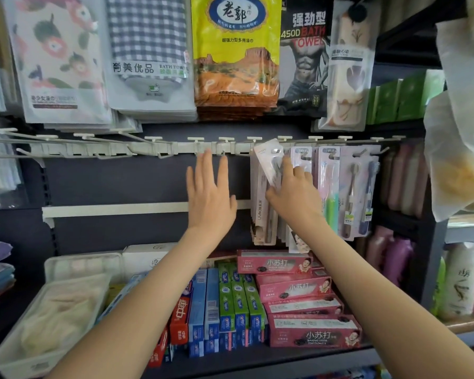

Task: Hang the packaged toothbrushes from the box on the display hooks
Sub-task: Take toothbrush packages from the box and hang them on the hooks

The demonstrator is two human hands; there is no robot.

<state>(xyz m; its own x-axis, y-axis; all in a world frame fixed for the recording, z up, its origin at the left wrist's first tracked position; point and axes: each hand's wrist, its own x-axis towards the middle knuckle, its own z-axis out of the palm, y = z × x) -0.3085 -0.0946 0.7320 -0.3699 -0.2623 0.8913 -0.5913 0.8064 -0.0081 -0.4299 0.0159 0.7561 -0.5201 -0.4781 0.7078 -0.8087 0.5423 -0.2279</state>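
**A:** What's nearest you?

**B:** My left forearm (137, 310) and right forearm (381, 283), both reaching up and away from me over the toothpaste boxes (298, 291) on the near shelf.

**A:** And the pack?

**B:** The toothbrush pack (270, 160) is a long, pale card with a clear blister. A grey brush head shows near the top, below a hang hole. It's tilted, with its top edge leaning left and up against the hook rail (186, 147) at the far wall. I can't tell whether the hole is on a hook.

**A:** Which hand has it?

**B:** My right hand (293, 195). The fingers are curled over the pack's front and the thumb is underneath, pinching it about midway down. The pack sticks up and to the left of my knuckles.

**A:** What's around it?

**B:** The hanging toothbrush packs (359, 187) are just to its right and behind it, pink-backed with green and dark brushes.

**A:** And your other hand?

**B:** My left hand (210, 198) is flat and spread, holding nothing. It's left of the pack and apart from it, fingertips up at the rail under bare hooks. I can't tell whether they touch it.

**A:** What's above?

**B:** Towel packs (236, 50) hanging in a row.
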